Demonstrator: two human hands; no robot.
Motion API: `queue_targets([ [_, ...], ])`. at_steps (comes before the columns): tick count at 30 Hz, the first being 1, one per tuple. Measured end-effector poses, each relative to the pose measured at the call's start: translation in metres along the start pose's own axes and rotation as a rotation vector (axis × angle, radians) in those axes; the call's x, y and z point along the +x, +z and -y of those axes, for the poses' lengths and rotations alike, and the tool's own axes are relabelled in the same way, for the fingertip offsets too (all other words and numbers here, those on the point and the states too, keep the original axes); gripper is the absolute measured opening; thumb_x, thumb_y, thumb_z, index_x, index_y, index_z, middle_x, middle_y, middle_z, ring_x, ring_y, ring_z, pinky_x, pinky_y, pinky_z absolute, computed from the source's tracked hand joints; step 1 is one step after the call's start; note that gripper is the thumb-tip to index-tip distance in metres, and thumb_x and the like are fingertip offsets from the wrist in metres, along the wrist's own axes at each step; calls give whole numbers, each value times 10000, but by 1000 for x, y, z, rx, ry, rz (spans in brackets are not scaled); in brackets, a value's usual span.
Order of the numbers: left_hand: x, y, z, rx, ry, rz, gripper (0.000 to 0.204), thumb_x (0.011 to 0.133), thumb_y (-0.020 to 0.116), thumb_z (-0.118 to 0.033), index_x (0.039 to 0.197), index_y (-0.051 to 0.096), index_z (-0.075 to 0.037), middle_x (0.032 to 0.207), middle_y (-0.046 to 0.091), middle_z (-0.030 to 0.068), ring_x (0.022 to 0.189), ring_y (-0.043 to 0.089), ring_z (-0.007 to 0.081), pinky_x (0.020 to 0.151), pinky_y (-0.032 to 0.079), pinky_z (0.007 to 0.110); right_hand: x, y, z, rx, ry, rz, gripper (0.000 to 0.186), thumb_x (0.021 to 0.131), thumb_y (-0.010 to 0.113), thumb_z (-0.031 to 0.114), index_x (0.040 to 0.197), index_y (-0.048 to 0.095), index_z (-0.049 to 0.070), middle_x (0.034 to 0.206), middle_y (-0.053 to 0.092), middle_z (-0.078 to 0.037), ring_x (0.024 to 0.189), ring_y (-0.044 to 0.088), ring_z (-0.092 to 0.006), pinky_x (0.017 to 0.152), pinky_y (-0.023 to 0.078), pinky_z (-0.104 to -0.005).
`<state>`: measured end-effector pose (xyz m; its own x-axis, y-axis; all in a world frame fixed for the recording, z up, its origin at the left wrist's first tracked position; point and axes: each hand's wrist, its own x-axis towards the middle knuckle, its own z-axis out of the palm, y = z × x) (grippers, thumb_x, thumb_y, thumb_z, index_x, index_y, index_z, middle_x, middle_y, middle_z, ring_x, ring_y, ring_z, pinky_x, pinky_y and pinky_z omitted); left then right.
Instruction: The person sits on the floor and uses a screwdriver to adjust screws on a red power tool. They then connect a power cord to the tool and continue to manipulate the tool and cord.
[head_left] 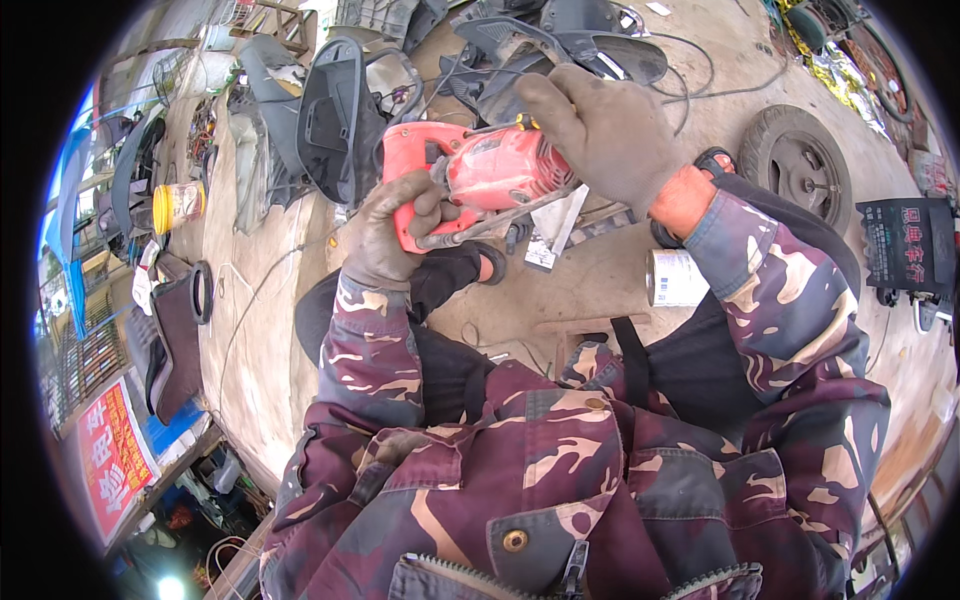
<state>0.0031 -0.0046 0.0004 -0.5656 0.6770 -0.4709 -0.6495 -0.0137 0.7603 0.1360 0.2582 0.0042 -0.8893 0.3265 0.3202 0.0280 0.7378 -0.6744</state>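
The red power tool [495, 178] is up off the floor [250, 350], in front of the knees, the left hand [395, 218] curled around its looped handle; the right hand [615, 130] covers its other end, but I cannot tell how its hidden fingers close. Handling it well calls for a firm left grip, clear of any trigger.
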Motion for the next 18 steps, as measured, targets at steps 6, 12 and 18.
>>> queue_targets([
  [6, 3, -1, 2, -30, 9, 57, 169, 1021, 563, -204, 961, 593, -49, 710, 480, -2, 575, 531, 140, 618, 556, 284, 8, -28, 12, -211, -37, 125, 418, 1011, 599, 490, 980, 694, 84, 761, 706, -179, 726, 708, -393, 662, 542, -504],
  [12, 5, 1, 0, -116, -68, 43, 183, 1008, 584, -199, 955, 595, -25, 746, 532, 26, 544, 523, 131, 812, 582, 359, 6, -10, 3, 61, 109, 100, 287, 966, 675, 358, 1019, 667, 76, 889, 719, -191, 872, 709, -389, 802, 551, -477],
  [18, 4, 7, 1, -53, -32, -11, 183, 1024, 559, -199, 905, 566, -60, 714, 494, 6, 588, 552, 158, 567, 521, 310, 3, -6, -4, 107, 100, 13, 261, 977, 659, 336, 1073, 684, 95, 980, 732, -157, 904, 710, -372, 826, 553, -458],
])
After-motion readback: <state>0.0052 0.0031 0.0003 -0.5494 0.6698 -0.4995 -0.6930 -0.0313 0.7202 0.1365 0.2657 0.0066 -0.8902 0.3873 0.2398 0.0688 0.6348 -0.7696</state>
